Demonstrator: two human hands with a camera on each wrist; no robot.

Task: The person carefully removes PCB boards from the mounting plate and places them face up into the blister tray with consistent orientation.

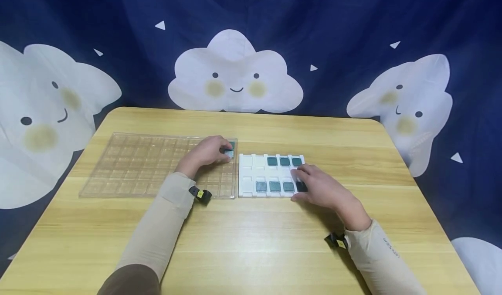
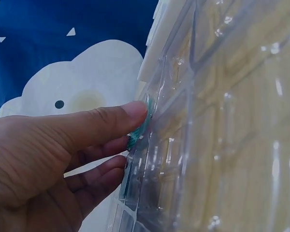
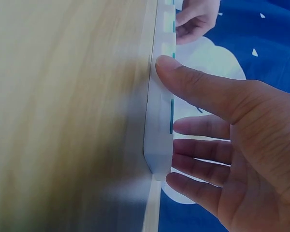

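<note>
My left hand [image 1: 208, 151] is over the far right corner of a clear compartment tray [image 1: 157, 166]. Its thumb and fingers pinch a small square green chip [image 2: 141, 126] with a fine grid on its face. Just beyond, more green shows in the corner compartment. On the right, my right hand [image 1: 323, 186] rests at the right end of a white slotted tray [image 1: 247, 173]. Its thumb lies along the tray's side [image 3: 159, 116], while its nearly straight fingers touch the top. Green chips [image 1: 275, 186] sit in two rows of this tray; my fingers partly cover the rightmost ones.
Both trays lie side by side on a light wooden table [image 1: 251, 238], the white one close against the clear one's right edge. A dark blue curtain [image 1: 274, 11] with clouds hangs behind the table. Black wrist straps [image 1: 201, 195] sit at both sleeves.
</note>
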